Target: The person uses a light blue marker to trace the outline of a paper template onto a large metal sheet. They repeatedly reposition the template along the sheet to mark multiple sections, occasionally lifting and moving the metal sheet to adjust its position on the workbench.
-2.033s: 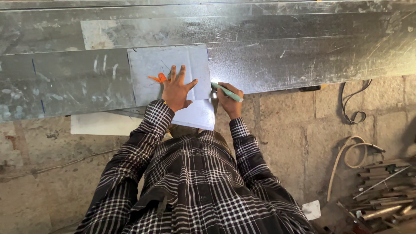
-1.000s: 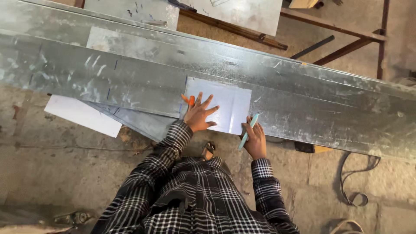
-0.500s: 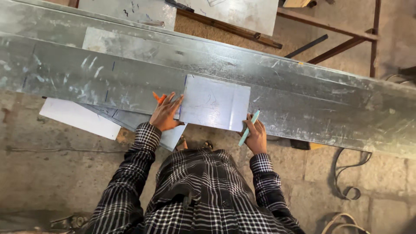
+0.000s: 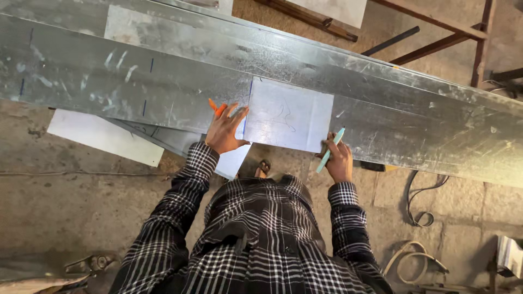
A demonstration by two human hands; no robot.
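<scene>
On long metal sheet (image 4: 381, 117) | left hand (image 4: 224, 132) beside pale template (image 4: 287, 114) | right hand (image 4: 339, 160) grips teal pen (image 4: 330, 149)

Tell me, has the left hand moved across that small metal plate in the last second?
Yes. The left hand slid from the small metal plate's middle to its left edge.

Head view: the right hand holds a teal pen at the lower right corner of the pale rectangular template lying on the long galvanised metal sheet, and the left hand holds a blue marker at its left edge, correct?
Not quite. The marker under the left hand is orange, not blue, as the head view shows. The rest stands: the right hand holds the teal pen at the pale rectangular template on the long galvanised metal sheet.
</scene>
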